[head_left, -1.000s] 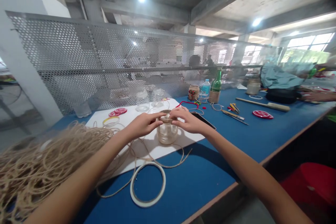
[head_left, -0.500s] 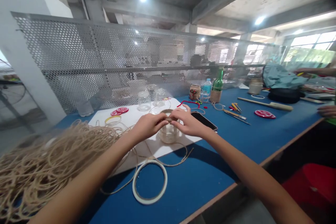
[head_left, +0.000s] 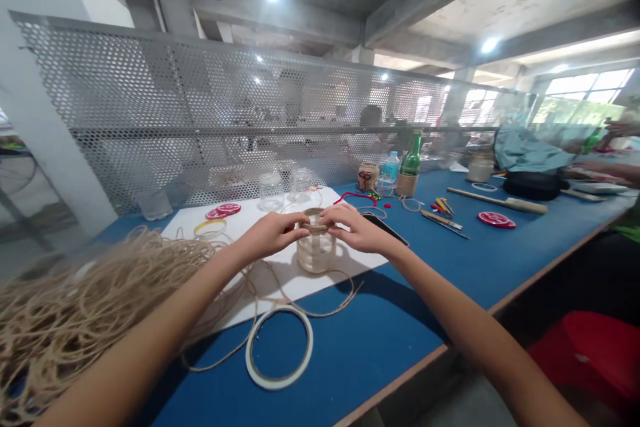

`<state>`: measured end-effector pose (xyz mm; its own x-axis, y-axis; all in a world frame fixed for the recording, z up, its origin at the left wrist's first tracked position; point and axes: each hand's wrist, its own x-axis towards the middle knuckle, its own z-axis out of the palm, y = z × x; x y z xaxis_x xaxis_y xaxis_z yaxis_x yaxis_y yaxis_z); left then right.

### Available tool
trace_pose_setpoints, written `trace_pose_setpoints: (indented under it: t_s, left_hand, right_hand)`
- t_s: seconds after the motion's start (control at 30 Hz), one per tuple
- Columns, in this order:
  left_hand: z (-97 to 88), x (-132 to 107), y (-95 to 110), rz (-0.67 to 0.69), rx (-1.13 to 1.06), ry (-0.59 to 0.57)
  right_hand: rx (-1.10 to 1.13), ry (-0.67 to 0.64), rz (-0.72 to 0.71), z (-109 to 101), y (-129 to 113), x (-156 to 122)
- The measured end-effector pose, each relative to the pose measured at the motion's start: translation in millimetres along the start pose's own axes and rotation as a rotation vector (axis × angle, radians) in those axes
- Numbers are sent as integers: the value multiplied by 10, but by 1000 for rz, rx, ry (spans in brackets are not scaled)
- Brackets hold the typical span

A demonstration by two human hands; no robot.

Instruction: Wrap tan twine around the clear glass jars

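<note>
A small clear glass jar (head_left: 315,252) stands on a white board (head_left: 260,227), with tan cord wound round its neck. My left hand (head_left: 273,233) pinches the cord at the left of the jar's neck. My right hand (head_left: 355,228) grips the neck from the right, fingers curled on the cord. Loose cord (head_left: 300,310) trails from the jar across the board to a big tangled heap of cord (head_left: 75,307) at the left. A white tape ring (head_left: 279,345) lies on the blue table (head_left: 440,267) in front of the jar.
Two empty jars (head_left: 271,191), red lids (head_left: 224,211) and a yellow ring (head_left: 210,228) sit at the board's back. A phone (head_left: 385,228) lies by my right wrist. Bottles (head_left: 412,167), scissors (head_left: 445,207) and a stick (head_left: 500,199) lie further right. A perforated metal screen (head_left: 225,113) backs the table. Another person's arm (head_left: 605,170) shows far right.
My hands stay at the jar's neck; the fingers have shifted slightly around the cord. The far-right person's hand has moved away from the table edge.
</note>
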<state>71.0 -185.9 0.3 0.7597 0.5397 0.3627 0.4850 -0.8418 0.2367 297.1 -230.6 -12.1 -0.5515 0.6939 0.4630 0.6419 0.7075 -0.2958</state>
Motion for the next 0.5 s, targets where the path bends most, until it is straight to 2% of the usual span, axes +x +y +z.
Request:
trace_pose_setpoints:
  t_s: [0.3, 0.5]
  left_hand:
    - [60, 11, 133, -11, -13, 11]
    - [0, 6, 48, 19, -29, 9]
  right_hand:
    - [-100, 87, 24, 91, -216, 27]
    - [-105, 77, 0, 77, -110, 23]
